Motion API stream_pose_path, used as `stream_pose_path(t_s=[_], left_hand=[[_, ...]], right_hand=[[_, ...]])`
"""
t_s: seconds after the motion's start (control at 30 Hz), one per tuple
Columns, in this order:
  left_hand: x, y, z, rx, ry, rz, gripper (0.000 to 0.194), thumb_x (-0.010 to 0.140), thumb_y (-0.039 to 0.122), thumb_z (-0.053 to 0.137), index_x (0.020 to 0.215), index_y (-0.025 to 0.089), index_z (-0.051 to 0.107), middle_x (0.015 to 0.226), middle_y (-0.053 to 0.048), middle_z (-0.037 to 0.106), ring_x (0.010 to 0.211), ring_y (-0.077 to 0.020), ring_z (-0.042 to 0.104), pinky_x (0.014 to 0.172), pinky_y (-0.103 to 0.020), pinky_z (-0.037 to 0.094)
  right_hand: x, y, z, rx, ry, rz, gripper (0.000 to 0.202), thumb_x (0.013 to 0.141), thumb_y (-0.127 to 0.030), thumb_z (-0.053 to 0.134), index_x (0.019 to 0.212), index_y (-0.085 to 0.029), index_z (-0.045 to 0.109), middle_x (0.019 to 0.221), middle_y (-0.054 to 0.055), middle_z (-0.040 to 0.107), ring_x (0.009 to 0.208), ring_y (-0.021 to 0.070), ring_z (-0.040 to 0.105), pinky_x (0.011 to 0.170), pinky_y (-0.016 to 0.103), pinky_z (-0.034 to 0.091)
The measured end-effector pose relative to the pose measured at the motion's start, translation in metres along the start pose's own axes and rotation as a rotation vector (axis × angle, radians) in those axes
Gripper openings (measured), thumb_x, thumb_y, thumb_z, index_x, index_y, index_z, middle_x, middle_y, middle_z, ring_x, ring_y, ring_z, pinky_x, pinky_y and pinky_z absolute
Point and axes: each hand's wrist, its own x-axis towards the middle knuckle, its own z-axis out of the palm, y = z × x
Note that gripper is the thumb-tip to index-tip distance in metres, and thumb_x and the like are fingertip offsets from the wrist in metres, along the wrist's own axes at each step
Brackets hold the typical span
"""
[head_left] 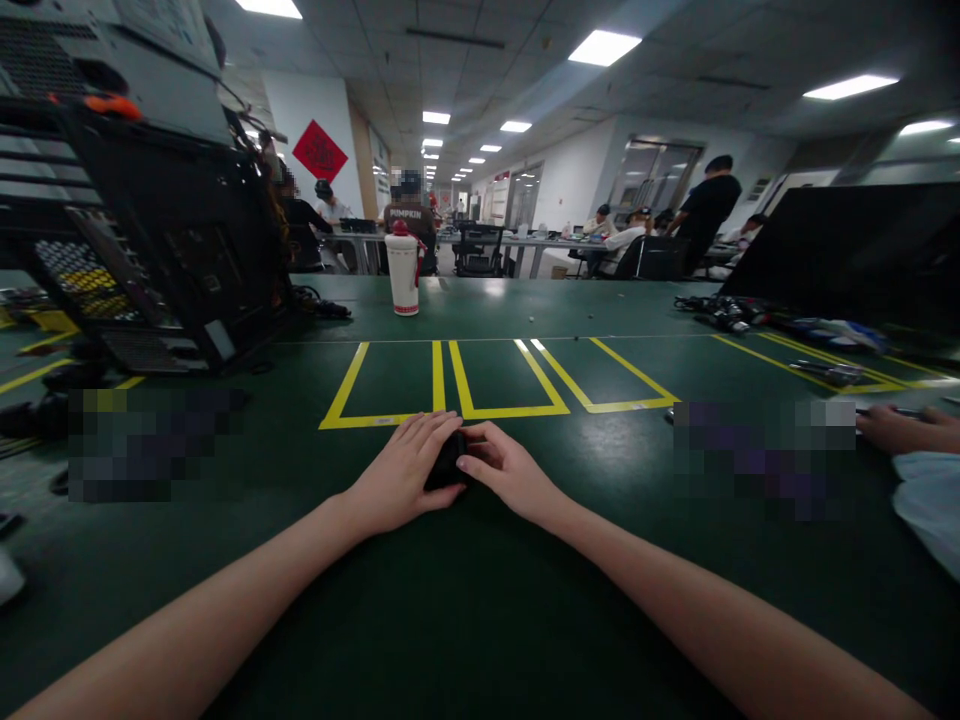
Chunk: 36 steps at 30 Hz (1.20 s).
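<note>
The left hand (pixel 409 468) grips the black object (pixel 448 466) and the right hand (pixel 514 472) pinches its edge (details hidden), so light, even pressure should best steady it.

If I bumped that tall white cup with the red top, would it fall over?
It might: the cup stands upright, tall and narrow, so a push near its red top could tip it. If it fell, its round sides would probably let it roll on the flat green table. Its smooth-looking walls seem stiff, not floppy.
</note>
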Motion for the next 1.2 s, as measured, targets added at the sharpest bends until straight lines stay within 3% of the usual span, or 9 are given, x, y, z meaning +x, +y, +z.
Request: stream_pose_path(t_s=[0.2, 0.4, 0.7, 0.9, 1.07, 1.2], left_hand=[[0.0013, 0.0010, -0.0011, -0.043, 0.015, -0.004, 0.067, 0.074, 0.036, 0.056, 0.128, 0.020, 0.020, 0.130, -0.009, 0.037, 0.121, -0.0242, 0.032, 0.103, -0.046, 0.022], [0.0030, 0.0018, -0.0021, -0.067, 0.020, -0.020, 0.068, 0.073, 0.036, 0.058, 0.128, 0.021, 0.021, 0.128, -0.008, 0.039, 0.120, -0.0245, 0.034, 0.102, -0.046, 0.024], [0.0055, 0.0023, -0.0008, -0.093, 0.043, -0.026, 0.063, 0.071, 0.033, 0.059, 0.124, 0.020, 0.027, 0.121, -0.008, 0.043, 0.115, -0.0242, 0.038, 0.102, -0.044, 0.025], [0.0053, 0.0051, -0.0022, -0.105, 0.052, -0.048, 0.061, 0.070, 0.034, 0.059, 0.121, 0.020, 0.029, 0.115, -0.008, 0.045, 0.109, -0.0251, 0.041, 0.098, -0.045, 0.029], [0.0050, 0.0039, 0.0013, -0.108, 0.079, -0.054, 0.058, 0.070, 0.034, 0.060, 0.118, 0.021, 0.031, 0.113, -0.007, 0.046, 0.107, -0.0251, 0.042, 0.096, -0.045, 0.030], [0.0046, 0.0031, 0.0029, -0.105, 0.072, -0.048, 0.056, 0.072, 0.031, 0.058, 0.119, 0.021, 0.029, 0.113, -0.008, 0.045, 0.109, -0.0254, 0.042, 0.096, -0.046, 0.029]], right_hand=[[-0.0005, 0.0009, 0.0017, 0.066, -0.017, -0.047, 0.031, 0.073, -0.022, 0.059, 0.101, -0.023, 0.046, 0.105, 0.002, 0.051, 0.102, 0.0164, 0.051, 0.092, 0.037, 0.041], [0.0059, 0.0061, 0.0025, 0.070, 0.076, -0.018, 0.025, 0.076, -0.027, 0.055, 0.099, -0.021, 0.049, 0.101, 0.003, 0.053, 0.096, 0.0164, 0.053, 0.088, 0.037, 0.043], [0.0015, 0.0039, 0.0016, 0.051, -0.022, -0.051, 0.029, 0.075, -0.019, 0.056, 0.102, -0.023, 0.046, 0.103, 0.002, 0.050, 0.100, 0.0158, 0.052, 0.090, 0.036, 0.043], [0.0038, 0.0064, 0.0045, 0.099, 0.026, -0.071, 0.017, 0.077, -0.023, 0.053, 0.093, -0.023, 0.046, 0.094, 0.000, 0.052, 0.092, 0.0153, 0.056, 0.080, 0.033, 0.048], [0.0045, 0.0067, 0.0051, 0.046, 0.071, -0.026, 0.027, 0.077, -0.022, 0.053, 0.103, -0.022, 0.045, 0.104, 0.003, 0.051, 0.097, 0.0160, 0.054, 0.086, 0.036, 0.046], [0.0032, 0.0057, 0.0031, 0.105, 0.014, -0.011, 0.028, 0.076, -0.020, 0.054, 0.102, -0.021, 0.046, 0.105, 0.004, 0.051, 0.102, 0.0169, 0.052, 0.091, 0.038, 0.043]])
